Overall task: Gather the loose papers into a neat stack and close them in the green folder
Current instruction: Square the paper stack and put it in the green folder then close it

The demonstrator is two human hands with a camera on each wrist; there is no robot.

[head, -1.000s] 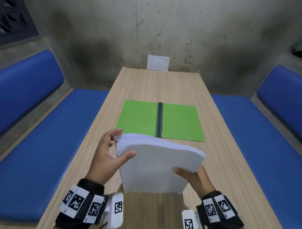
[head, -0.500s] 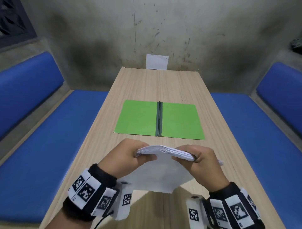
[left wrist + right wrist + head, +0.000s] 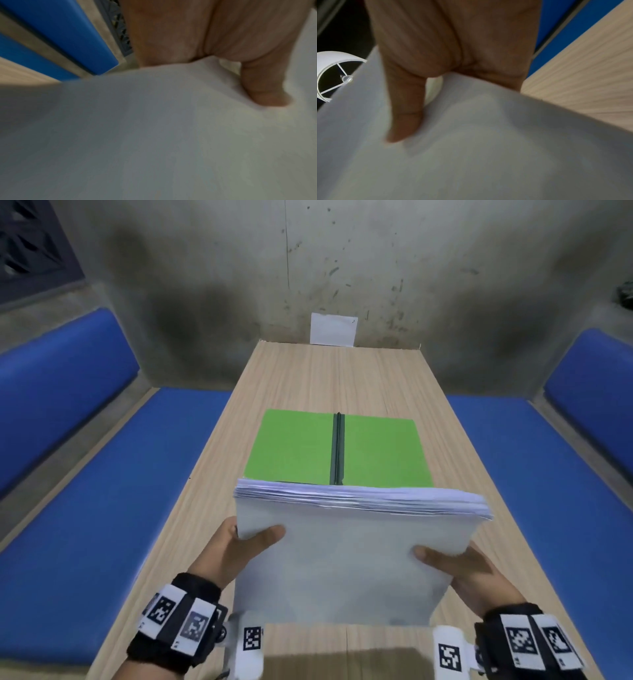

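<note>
Both hands grip the paper stack (image 3: 346,556) low in the frame: left hand (image 3: 236,553) and right hand (image 3: 462,570) at its sides, thumbs on top. Beyond it, at centre, the green folder (image 3: 380,453) lies open on the wooden desk (image 3: 329,378), blue benches (image 3: 85,491) alongside, a stained concrete wall (image 3: 212,268) behind.

Held paper stack (image 3: 346,556); open green folder (image 3: 380,453)

No readable text anywhere, honestly. Only markings: black-and-white square code tags on white panels of black wristbands (image 3: 178,619) on my wrists, pattern only, no letters or numbers. Top sheet of thick white paper stack (image 3: 342,563) blank. Small white card (image 3: 333,329) on grey wall blank too, just tiny dark mark in corner.
</note>
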